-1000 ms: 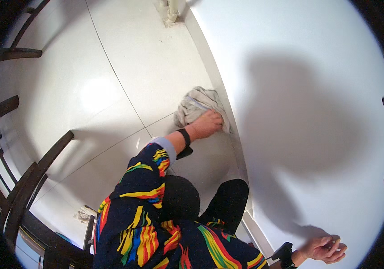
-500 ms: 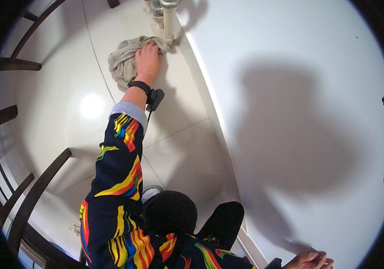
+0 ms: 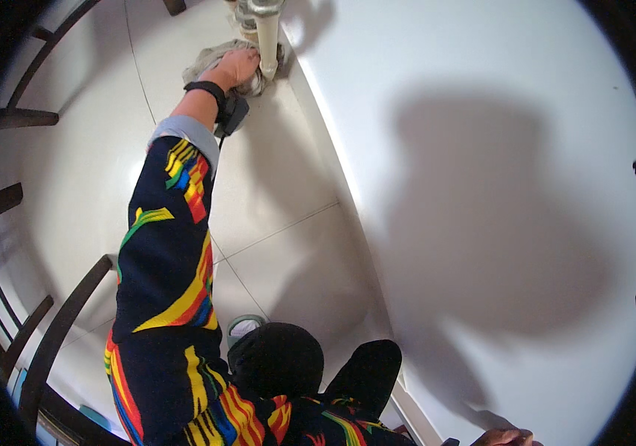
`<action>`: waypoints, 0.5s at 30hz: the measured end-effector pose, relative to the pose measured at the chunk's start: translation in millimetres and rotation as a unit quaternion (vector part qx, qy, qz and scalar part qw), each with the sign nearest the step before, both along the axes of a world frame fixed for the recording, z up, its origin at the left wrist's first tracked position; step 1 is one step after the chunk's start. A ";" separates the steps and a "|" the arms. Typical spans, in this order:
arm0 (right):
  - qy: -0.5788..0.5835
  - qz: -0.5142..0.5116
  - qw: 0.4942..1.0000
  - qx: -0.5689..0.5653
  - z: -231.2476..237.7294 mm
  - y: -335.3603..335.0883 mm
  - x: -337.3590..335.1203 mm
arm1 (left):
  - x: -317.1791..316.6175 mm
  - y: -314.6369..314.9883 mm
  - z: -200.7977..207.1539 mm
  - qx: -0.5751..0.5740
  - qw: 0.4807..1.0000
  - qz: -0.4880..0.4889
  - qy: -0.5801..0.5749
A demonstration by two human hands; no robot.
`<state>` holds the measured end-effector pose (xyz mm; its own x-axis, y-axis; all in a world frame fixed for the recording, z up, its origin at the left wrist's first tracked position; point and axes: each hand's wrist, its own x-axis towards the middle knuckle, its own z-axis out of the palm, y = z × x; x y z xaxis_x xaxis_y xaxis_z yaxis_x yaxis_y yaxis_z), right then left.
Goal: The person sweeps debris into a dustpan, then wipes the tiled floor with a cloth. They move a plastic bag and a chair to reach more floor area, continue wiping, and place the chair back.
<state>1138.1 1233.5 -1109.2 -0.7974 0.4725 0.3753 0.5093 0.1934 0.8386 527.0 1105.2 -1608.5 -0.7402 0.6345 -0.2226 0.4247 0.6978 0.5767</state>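
My left hand [image 3: 238, 65] is closed on a crumpled grey-beige cloth [image 3: 210, 58], pressing it to the tiled floor at the foot of a pale pipe [image 3: 268, 44]. Part of the cloth is bunched around and behind the pipe's lower end. A black strap with a small dark box [image 3: 233, 113] sits on that wrist, below a rolled pale cuff. Down at the lower right edge, my right hand [image 3: 507, 437] is by the white wall surface. Only its knuckles and some finger parts show; the frame cuts off the rest.
A smooth white wall [image 3: 362, 82] with a low skirting runs along the right, carrying a large shadow. Dark wooden chair legs [image 3: 58, 327] stand on the left. My knees [image 3: 277, 360] and a shoe [image 3: 245, 327] are below, on pale floor tiles [image 3: 281, 223].
My left hand has pushed the cloth farther away and toward the pipe's base, bunching it there. My right hand has slid lower, mostly out of the picture.
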 end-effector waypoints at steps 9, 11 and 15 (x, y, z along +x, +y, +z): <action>-0.020 -0.024 0.997 0.072 -3.7 9.6 5.6 | 41.4 -10.5 0.3 -0.064 0.965 -0.036 0.250; -0.054 0.076 0.992 0.087 4.0 14.5 1.3 | 56.8 -17.0 0.1 -0.089 0.963 -0.025 0.253; -0.100 0.072 0.988 0.097 20.7 10.8 -20.2 | 117.0 -27.5 14.6 -0.125 0.954 -0.020 0.271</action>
